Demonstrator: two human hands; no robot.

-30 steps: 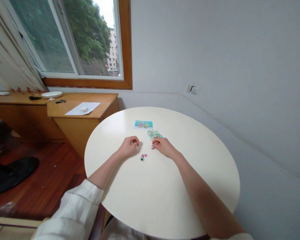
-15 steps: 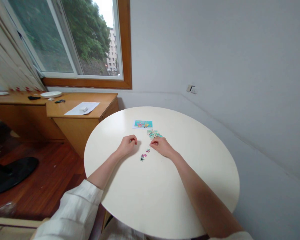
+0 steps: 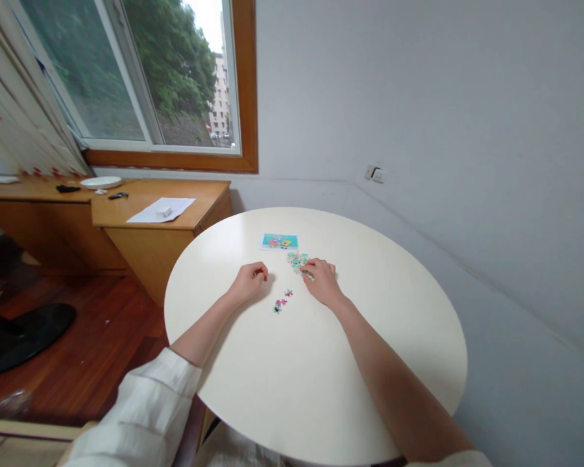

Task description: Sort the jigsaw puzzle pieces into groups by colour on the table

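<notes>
My left hand [image 3: 249, 282] rests on the white round table [image 3: 292, 376], its fingers curled in a pinch. A small greenish bit shows at the fingertips and looks like a jigsaw puzzle piece. At the right edge of a pile of jigsaw puzzle pieces [image 3: 296, 260] is my right hand [image 3: 322, 280], fingers bent and apart, with pieces showing beneath them. Its fingertips touch the pile and partly cover it. Between my hands lie a pink puzzle piece [image 3: 289, 293] and a short group of pink and dark puzzle pieces [image 3: 279, 305].
Behind the pile lies a picture card [image 3: 279, 242] with cartoon figures on turquoise. A wooden desk [image 3: 209, 194] at the left holds paper [image 3: 163, 210], a small white box and a white plate [image 3: 100, 183]. The wall [image 3: 418, 130] borders the table's far right side.
My right hand has moved slightly right from beside the loose pieces onto the pile's edge, and its pinch has loosened. My left hand stays where it was.
</notes>
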